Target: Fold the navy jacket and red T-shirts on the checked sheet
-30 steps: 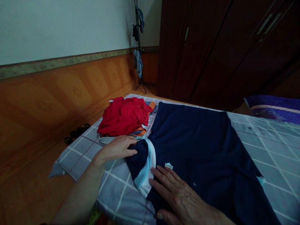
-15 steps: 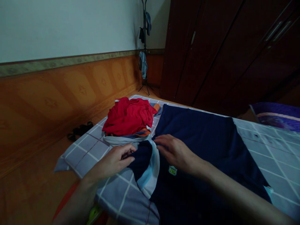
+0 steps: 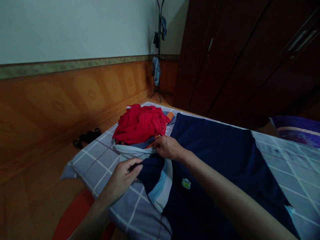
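A navy shirt (image 3: 215,146) lies spread on the bed, with a white and light-blue band at its sleeve (image 3: 151,170) and a small badge on the front. My left hand (image 3: 126,175) pinches the outer end of that sleeve between thumb and fingers. Curled closed, my right hand (image 3: 167,147) is at the sleeve's upper edge, against the clothes pile; its fingertips are hidden, so what they grip cannot be told. In the pile, a crumpled red garment (image 3: 141,123) rests on grey, blue and orange cloth.
A grey checked sheet (image 3: 90,166) covers the bed. Dark sandals (image 3: 87,137) and a red object (image 3: 73,213) are beyond its left edge. A coat stand (image 3: 159,50) stands in the corner beside a dark wardrobe (image 3: 225,60). Purple bedding (image 3: 297,130) lies at the right.
My right hand has moved up and left from the shirt's light band to the pile's edge, its fingers now curled. My left hand has closed on the sleeve end. The view has shifted slightly.
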`<act>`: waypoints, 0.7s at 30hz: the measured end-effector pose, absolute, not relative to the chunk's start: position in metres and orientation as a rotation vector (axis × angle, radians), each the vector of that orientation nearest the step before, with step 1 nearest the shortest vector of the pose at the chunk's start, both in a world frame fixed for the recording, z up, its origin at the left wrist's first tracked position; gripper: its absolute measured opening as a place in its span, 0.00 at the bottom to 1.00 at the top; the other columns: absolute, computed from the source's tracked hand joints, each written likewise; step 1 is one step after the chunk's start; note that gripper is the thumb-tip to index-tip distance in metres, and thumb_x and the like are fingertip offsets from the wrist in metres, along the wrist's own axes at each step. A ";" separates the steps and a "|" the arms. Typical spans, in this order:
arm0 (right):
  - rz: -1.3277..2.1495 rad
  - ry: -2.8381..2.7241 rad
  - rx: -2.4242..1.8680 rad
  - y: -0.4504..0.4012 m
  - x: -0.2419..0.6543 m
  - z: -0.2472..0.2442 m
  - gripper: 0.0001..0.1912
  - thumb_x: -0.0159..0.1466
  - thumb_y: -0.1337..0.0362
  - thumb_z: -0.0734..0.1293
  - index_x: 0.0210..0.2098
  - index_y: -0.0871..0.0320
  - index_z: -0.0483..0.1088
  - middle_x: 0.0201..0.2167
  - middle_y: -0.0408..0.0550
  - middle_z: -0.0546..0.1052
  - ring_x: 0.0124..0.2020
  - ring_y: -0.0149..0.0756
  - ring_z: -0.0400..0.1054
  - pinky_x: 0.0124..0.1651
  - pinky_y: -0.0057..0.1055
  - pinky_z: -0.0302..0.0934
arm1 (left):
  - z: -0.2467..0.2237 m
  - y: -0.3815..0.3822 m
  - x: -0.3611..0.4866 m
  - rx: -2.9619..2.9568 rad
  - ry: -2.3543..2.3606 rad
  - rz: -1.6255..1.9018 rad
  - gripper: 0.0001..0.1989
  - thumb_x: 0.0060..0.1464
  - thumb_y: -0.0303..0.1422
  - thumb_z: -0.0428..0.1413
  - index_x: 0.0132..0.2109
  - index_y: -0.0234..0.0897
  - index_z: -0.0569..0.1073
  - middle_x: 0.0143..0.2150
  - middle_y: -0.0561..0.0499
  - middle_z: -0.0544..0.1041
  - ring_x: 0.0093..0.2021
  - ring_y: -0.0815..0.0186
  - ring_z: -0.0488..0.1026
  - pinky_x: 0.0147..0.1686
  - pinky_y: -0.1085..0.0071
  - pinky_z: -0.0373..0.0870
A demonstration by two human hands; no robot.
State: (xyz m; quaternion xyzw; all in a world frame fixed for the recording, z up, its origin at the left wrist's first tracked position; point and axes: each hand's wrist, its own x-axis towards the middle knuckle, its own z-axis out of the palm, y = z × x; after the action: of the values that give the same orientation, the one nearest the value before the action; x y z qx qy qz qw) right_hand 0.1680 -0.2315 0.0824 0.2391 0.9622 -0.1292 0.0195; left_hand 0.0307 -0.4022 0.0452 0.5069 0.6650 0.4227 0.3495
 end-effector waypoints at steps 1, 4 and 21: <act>-0.409 2.976 0.716 -0.230 0.168 0.083 0.15 0.57 0.70 0.59 0.39 0.57 0.75 0.37 0.49 0.77 0.40 0.38 0.71 0.37 0.27 0.60 | 0.046 -0.402 0.031 1.322 1.723 1.104 0.15 0.57 0.39 0.52 0.45 0.34 0.74 0.32 0.51 0.76 0.26 0.67 0.70 0.25 0.76 0.66; -0.434 2.938 0.577 -0.231 0.167 0.085 0.15 0.53 0.68 0.63 0.38 0.52 0.76 0.35 0.45 0.77 0.38 0.37 0.70 0.35 0.25 0.60 | 0.048 -0.402 0.036 1.374 1.708 1.101 0.14 0.56 0.37 0.53 0.45 0.35 0.75 0.36 0.49 0.78 0.33 0.64 0.74 0.32 0.73 0.69; -0.035 3.052 0.484 -0.260 0.177 0.080 0.11 0.56 0.70 0.62 0.35 0.63 0.75 0.39 0.58 0.73 0.45 0.46 0.64 0.41 0.33 0.62 | 0.046 -0.414 0.051 1.565 1.744 0.932 0.16 0.49 0.27 0.55 0.46 0.37 0.75 0.43 0.49 0.78 0.44 0.61 0.73 0.45 0.70 0.67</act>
State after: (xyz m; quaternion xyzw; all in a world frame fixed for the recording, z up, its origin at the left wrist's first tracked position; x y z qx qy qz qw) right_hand 0.1768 -0.2604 0.0797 0.1565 0.9873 -0.0114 0.0258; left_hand 0.0510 -0.4144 0.0455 0.5910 0.6586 0.3519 0.3050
